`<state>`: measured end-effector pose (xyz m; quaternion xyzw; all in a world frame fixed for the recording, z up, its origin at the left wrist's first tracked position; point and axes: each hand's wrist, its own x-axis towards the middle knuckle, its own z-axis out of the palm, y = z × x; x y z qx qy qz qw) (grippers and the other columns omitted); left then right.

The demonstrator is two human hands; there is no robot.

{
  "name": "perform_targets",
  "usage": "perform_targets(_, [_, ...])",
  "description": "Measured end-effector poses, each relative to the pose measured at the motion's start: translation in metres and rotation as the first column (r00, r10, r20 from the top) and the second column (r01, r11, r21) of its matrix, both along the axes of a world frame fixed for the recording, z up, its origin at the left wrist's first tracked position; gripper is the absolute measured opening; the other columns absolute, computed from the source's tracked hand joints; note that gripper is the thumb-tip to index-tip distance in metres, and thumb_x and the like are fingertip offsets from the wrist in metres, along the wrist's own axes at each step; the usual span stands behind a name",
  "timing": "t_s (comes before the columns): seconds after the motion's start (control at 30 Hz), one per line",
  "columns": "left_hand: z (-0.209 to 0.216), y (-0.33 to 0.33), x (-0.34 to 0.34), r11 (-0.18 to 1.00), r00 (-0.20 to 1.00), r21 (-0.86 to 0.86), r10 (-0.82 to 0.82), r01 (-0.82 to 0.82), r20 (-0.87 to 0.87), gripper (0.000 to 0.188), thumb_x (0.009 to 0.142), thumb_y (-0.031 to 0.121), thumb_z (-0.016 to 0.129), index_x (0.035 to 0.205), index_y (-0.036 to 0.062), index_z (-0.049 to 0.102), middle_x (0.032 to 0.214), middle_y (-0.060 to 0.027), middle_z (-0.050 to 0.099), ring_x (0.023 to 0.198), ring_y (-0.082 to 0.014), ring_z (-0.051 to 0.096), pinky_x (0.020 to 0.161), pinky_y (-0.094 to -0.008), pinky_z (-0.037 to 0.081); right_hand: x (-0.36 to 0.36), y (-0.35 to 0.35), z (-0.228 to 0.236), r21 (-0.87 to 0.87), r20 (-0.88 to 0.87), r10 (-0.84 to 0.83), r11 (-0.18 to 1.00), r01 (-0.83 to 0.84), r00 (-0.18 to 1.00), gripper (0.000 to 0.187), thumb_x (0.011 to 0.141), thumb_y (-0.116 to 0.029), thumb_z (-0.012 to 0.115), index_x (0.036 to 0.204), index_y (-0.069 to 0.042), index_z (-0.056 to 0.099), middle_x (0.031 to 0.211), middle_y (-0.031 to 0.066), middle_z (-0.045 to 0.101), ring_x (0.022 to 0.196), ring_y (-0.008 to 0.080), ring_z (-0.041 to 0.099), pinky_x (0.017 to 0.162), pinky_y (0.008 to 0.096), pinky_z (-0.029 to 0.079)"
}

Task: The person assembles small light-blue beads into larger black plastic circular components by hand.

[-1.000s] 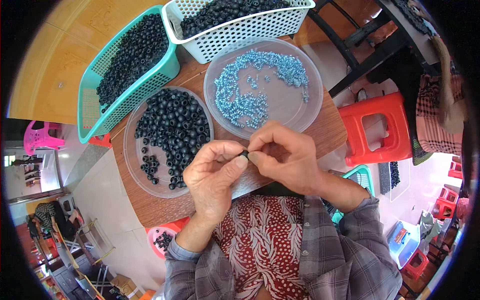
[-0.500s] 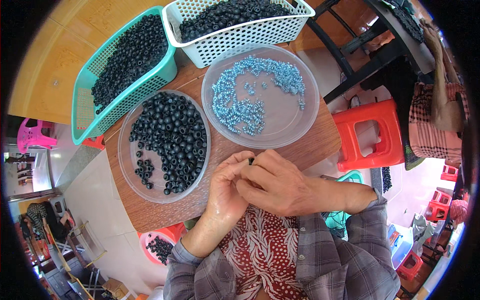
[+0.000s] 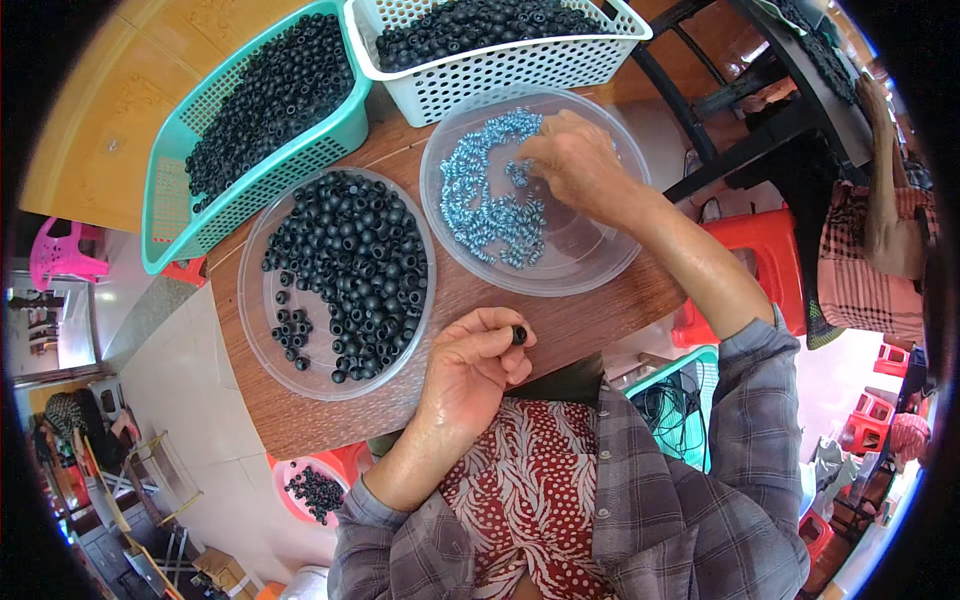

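Between thumb and fingertips, my left hand (image 3: 470,362) pinches a small hollow black bead (image 3: 519,335), its opening showing, over the near edge of the table. My right hand (image 3: 578,160) is inside a round clear plastic tub (image 3: 610,262), with its fingers bent down at the small shiny blue-silver ringed pieces (image 3: 515,225). Its fingertips are close together; whether a piece is between them is hidden. Left of this tub, a second round clear tub (image 3: 262,345) holds many round black hollow beads (image 3: 355,260).
A green basket (image 3: 255,160) and a white basket (image 3: 510,66), both full of black beads, stand at the back. A red stool (image 3: 755,255) is right of the wooden table (image 3: 470,285). A pink bowl (image 3: 297,500) sits below left. Another person's arm (image 3: 885,180) shows far right.
My right hand has left my left hand and moved up and right into the tub of blue-silver pieces. My left hand stays nearly in place, its black bead now plainly in sight.
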<state>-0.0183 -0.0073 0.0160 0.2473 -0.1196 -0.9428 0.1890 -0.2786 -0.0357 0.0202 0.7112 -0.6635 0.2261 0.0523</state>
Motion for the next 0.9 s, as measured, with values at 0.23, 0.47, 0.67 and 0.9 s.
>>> perform_targets(0.23, [-0.003, 0.000, 0.003, 1.000, 1.000, 0.023, 0.004, -0.004, -0.010, 0.014, 0.084, 0.004, 0.062, 0.096, -0.0023, 0.062, 0.090, -0.0156, 0.063, 0.064, -0.0140, 0.050, 0.057, -0.0282, 0.040, 0.002, -0.010, -0.010, -0.019, -0.077, 0.053, 0.998, -0.054, 0.996, 0.004, 0.071, 0.000, 0.059, 0.068, -0.001, 0.061, 0.074, 0.0166, 0.060, 0.078, 0.0365, 0.057, 0.067, 0.0470, 0.046])
perform_targets(0.47, [-0.006, -0.002, 0.006, 0.999, 0.999, -0.036, 0.039, -0.040, -0.015, 0.014, 0.085, 0.005, 0.066, 0.099, 0.0003, 0.063, 0.094, -0.0143, 0.064, 0.064, -0.0107, 0.048, 0.058, -0.0253, 0.037, 0.031, 0.027, 0.032, 0.033, 0.360, 0.058, 0.997, -0.075, 0.931, 0.011, 0.080, -0.012, 0.068, 0.080, -0.001, 0.065, 0.074, 0.0071, 0.058, 0.071, 0.0204, 0.054, 0.063, 0.0320, 0.043])
perform_targets(0.67, [-0.008, -0.001, 0.002, 0.997, 0.997, 0.030, 0.066, -0.065, -0.032, 0.015, 0.087, 0.005, 0.064, 0.101, 0.0006, 0.062, 0.091, -0.0114, 0.064, 0.063, -0.0107, 0.048, 0.058, -0.0262, 0.037, 0.082, 0.088, 0.036, -0.045, 0.742, 0.134, 0.988, -0.151, 0.657, 0.013, 0.078, -0.008, 0.071, 0.089, -0.003, 0.069, 0.078, 0.0077, 0.063, 0.070, 0.0215, 0.057, 0.063, 0.0308, 0.044])
perform_targets(0.9, [-0.008, 0.005, 0.005, 0.995, 0.994, -0.013, 0.093, -0.094, -0.065, 0.015, 0.088, 0.007, 0.063, 0.102, 0.0014, 0.063, 0.089, -0.0029, 0.063, 0.067, -0.0099, 0.047, 0.060, -0.0248, 0.036, 0.100, 0.097, 0.025, -0.209, 0.579, 0.218, 0.971, -0.115, 0.786, 0.017, 0.072, -0.002, 0.074, 0.088, -0.002, 0.068, 0.080, 0.0067, 0.063, 0.070, 0.0223, 0.057, 0.060, 0.0320, 0.043])
